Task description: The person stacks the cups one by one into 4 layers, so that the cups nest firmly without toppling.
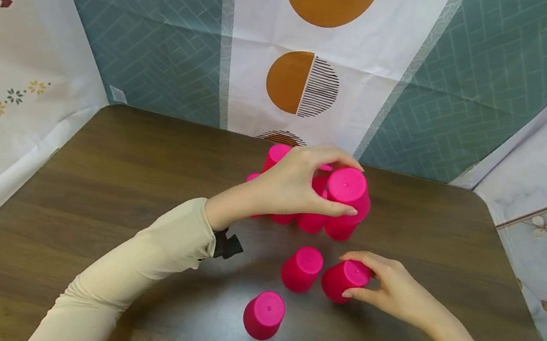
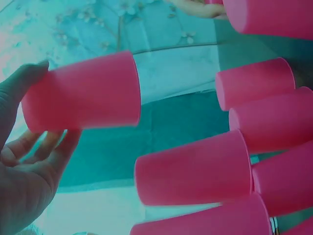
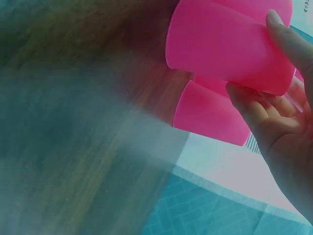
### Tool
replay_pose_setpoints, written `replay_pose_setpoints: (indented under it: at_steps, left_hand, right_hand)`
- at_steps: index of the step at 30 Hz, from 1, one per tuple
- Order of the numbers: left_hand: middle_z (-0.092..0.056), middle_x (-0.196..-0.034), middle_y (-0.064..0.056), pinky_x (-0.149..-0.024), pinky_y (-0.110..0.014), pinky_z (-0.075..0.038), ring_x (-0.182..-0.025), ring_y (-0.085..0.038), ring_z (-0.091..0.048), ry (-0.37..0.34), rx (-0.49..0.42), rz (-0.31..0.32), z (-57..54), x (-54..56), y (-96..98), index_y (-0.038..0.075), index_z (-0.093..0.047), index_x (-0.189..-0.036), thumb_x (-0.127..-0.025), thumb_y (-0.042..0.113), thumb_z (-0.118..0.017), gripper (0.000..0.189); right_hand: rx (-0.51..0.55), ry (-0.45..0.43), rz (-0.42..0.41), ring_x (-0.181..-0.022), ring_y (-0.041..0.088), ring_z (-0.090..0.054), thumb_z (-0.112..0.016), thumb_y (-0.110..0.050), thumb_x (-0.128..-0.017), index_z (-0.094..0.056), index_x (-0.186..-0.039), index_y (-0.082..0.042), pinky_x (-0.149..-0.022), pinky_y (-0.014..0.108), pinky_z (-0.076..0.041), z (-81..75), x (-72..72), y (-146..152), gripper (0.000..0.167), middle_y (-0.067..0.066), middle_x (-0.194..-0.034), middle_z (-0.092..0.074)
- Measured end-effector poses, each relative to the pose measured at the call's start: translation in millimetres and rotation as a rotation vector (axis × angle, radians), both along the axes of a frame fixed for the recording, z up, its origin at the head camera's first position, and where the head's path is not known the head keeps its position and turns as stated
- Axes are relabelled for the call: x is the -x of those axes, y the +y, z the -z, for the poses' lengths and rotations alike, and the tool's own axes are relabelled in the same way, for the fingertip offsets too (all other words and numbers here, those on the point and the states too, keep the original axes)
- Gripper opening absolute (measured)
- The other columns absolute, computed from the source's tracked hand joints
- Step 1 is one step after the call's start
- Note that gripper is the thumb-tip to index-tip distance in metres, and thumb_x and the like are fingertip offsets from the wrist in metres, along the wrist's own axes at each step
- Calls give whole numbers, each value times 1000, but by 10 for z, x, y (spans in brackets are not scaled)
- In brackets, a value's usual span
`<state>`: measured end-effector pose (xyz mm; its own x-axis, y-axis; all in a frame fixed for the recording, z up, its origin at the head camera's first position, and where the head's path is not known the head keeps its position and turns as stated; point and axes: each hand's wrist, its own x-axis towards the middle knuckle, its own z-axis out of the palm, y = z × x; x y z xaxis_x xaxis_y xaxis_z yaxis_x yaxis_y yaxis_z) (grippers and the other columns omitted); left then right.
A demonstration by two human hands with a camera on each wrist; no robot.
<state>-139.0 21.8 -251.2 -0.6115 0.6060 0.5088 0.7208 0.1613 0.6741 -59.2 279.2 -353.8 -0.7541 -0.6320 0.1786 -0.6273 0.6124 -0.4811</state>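
Observation:
Near the table's far edge, my left hand [image 1: 298,183] holds an upside-down pink plastic cup [image 1: 347,186] between thumb and fingers. In the left wrist view this held cup [image 2: 83,93] hangs apart from the other cups, its mouth facing down toward the table. Below and behind the hand stands a cluster of pink cups [image 1: 310,223], some stacked in a second layer and partly hidden by the hand. My right hand [image 1: 386,289] grips another upside-down cup [image 1: 339,281] near its closed end; whether its rim touches the table I cannot tell.
Left of the right hand's cup stands a single upside-down cup [image 1: 302,269]. Another cup [image 1: 263,316] stands nearer the front. The brown wooden table [image 1: 144,174] ends at a patterned cloth backdrop [image 1: 164,46], with light cloths on both sides.

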Motion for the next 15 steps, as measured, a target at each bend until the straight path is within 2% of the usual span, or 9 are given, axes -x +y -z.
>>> replay_pose_setpoints:
  at_steps: [5,10,15]
  left_hand:
    - [-60,-111,2,-82,-17,-45,-98,-5,-54,34,73,-20,8,124,204,11,-59,-117,-73,24,-78,50]
    - [-58,-112,0,-81,-16,-45,-98,-7,-53,17,156,-27,33,233,355,9,-56,-116,-75,25,-76,49]
    - [-56,-114,0,-80,-14,-45,-99,-8,-54,-13,250,-24,55,273,447,8,-53,-118,-76,27,-76,51]
  right_hand:
    - [45,27,-8,-93,9,-63,-85,-16,-65,-59,-119,-9,-76,19,-52,45,-2,27,60,-4,-109,-64]
    - [84,47,-26,-96,10,-62,-85,-14,-65,-58,-122,-14,-80,12,-47,64,2,48,63,0,-111,-63]
    - [126,54,-54,-96,11,-62,-84,-11,-66,-57,-123,-14,-83,8,-43,75,2,36,63,5,-111,-64]
